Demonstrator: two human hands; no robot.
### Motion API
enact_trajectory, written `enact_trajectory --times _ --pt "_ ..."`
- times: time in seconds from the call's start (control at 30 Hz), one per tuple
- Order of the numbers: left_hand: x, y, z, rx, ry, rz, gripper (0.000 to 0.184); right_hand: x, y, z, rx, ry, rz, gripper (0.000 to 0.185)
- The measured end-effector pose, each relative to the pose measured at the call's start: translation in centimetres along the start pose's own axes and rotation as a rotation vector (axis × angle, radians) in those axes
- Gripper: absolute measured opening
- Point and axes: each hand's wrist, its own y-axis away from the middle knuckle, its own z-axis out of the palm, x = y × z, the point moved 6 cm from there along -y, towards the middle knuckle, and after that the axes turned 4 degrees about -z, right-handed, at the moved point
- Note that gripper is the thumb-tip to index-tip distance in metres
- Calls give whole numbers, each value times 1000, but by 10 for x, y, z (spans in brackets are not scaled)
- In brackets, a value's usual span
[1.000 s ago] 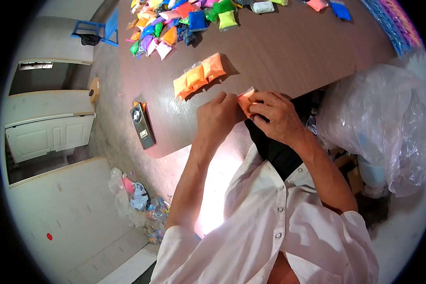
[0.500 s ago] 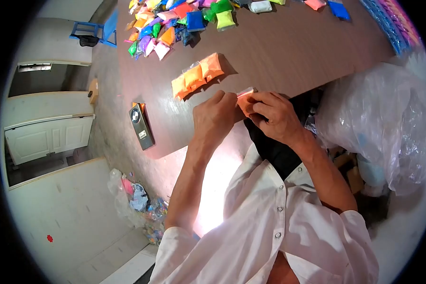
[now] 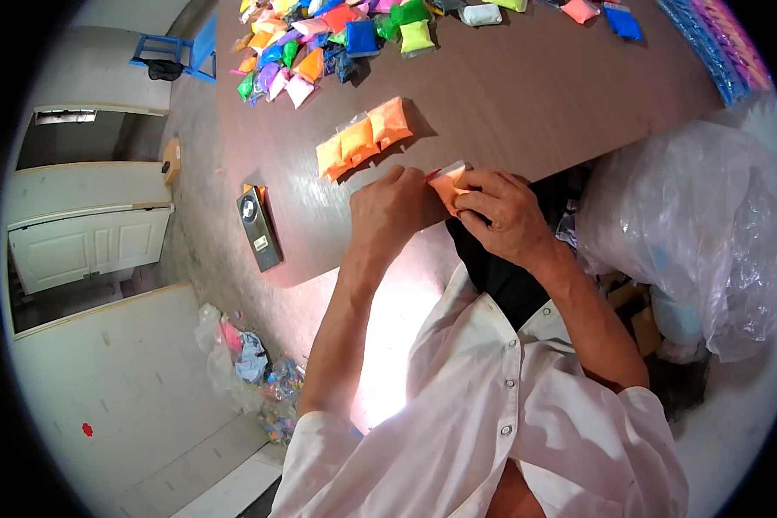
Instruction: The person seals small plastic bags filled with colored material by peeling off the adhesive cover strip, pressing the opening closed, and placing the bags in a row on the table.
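Near the table's front edge, my right hand [image 3: 502, 214] grips a small orange packet [image 3: 448, 187] with a clear top edge. My left hand [image 3: 388, 210] is closed at the packet's left side, its fingertips at the packet's upper left corner; how much it pinches is partly hidden. Just beyond my left hand, three orange packets [image 3: 356, 142] lie side by side in a slanted row on the brown table [image 3: 509, 95].
Many coloured packets [image 3: 363, 38] are heaped at the table's far left. A dark phone [image 3: 259, 229] lies by the left edge. Long blue and pink wrapped items [image 3: 718, 47] rest at the far right. A large clear plastic bag [image 3: 682, 224] bulges right of the table.
My left hand has shifted slightly left, and the held packet's clear top has tilted a little. The row of three packets stays in place on the table.
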Motion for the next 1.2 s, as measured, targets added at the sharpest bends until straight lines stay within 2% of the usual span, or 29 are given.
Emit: enact_trajectory --times 0.07,0.2,0.3,0.5,0.57,0.6,0.67,0.7,0.77,0.83,0.9,1.03,1.1,1.2 --pt "1 2 -6 10 -15 -61 7 2 1 1 -23 -24 15 15" --pt "13 9 -5 -10 63 -36 4 1 4 3 17 -10 0 16" --pt "-6 10 -3 27 -2 -119 4 1 1 -1 9 25 -37 16" --pt "-28 43 -9 153 196 -315 6 -7 9 -7 56 -70 2 15" --pt "-40 56 -13 211 108 -411 7 -3 18 -17 203 -186 150 15" --pt "-45 61 -14 213 115 -415 7 -6 23 -20 197 -182 149 15" --pt "-54 69 -24 274 -55 -378 5 16 44 -16 269 -626 611 24" --pt "-59 71 -26 277 -47 -380 5 15 44 -18 265 -618 610 24" --pt "-66 74 -30 318 -129 -357 5 20 50 -13 387 -870 776 34" --pt "-73 76 -28 331 -107 -355 5 15 49 -10 397 -911 794 38" --pt "-74 77 -27 360 -79 -358 4 8 47 -6 419 -1178 898 38" --pt "-76 79 -26 370 -55 -361 4 12 57 3 403 -1262 978 37" --pt "-78 80 -26 387 -5 -384 4 16 64 8 446 -1355 1063 37" --pt "-78 81 -26 410 -6 -373 3 15 71 6 525 -1425 1059 35"
